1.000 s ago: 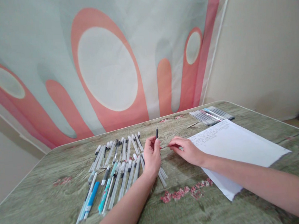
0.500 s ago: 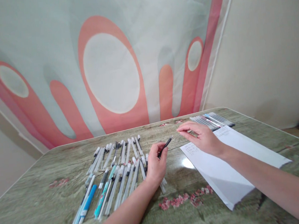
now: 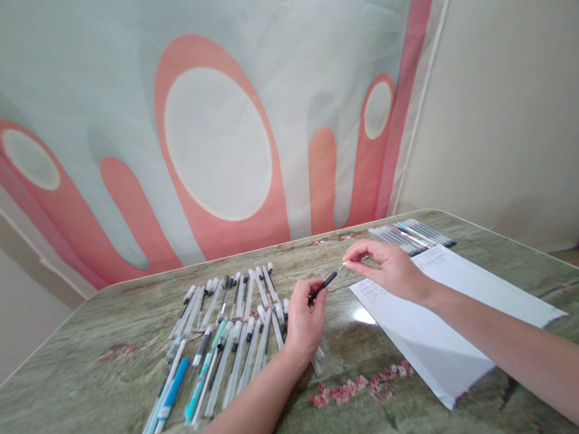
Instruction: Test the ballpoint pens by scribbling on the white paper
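Pinching a small yellowish piece (image 3: pixel 346 262) between thumb and fingertips, the right hand (image 3: pixel 386 268) is at the tip of a black pen (image 3: pixel 329 280), which the left hand (image 3: pixel 302 319) grasps by its barrel just below and right of the frame's centre. A slight tremor or an off-line push could bend the thin tip, and a loose pinch could drop the tiny piece onto the table (image 3: pixel 265 419); ink might smudge the fingers or the paper (image 3: pixel 457 304) at lower right. The pen looks slim and dark, tilted up toward the right, with a narrow, pale, shiny point; the piece is too small to identify.
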Available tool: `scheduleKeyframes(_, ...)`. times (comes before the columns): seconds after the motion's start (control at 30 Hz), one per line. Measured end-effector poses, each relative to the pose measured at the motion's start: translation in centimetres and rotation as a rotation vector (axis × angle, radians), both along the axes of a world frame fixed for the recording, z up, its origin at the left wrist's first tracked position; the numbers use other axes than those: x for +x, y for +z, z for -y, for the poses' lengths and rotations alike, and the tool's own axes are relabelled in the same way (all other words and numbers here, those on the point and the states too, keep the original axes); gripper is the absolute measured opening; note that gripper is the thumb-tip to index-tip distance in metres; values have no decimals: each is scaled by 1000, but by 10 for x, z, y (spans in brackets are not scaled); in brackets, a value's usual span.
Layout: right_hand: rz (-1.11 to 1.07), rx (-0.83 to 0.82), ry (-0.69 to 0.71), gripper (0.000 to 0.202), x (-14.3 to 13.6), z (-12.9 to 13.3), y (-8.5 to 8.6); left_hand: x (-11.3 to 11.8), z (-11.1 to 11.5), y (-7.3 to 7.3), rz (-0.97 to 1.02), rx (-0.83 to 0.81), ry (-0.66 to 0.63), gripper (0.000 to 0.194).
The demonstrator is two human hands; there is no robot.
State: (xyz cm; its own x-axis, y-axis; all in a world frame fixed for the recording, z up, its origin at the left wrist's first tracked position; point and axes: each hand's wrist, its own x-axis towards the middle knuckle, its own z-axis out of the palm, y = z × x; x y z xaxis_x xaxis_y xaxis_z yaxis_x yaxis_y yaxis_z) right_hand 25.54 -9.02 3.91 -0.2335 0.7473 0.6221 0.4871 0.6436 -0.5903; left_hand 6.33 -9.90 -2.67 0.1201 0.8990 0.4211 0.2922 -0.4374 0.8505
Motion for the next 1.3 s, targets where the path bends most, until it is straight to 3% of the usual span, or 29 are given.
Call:
scheduleKeyframes(0.6,95,-70,122,13,-5,3,-5,0,1,1,-19,64,-19,14)
scheduleKeyframes(1.07,171,-38,81,21,-8,6,-10,0,4,6,-74,119,-47,14)
scheduleKeyframes(1.3,189,-207,117,28,-5,5,-15,0,5,7,-111,143,-67,14)
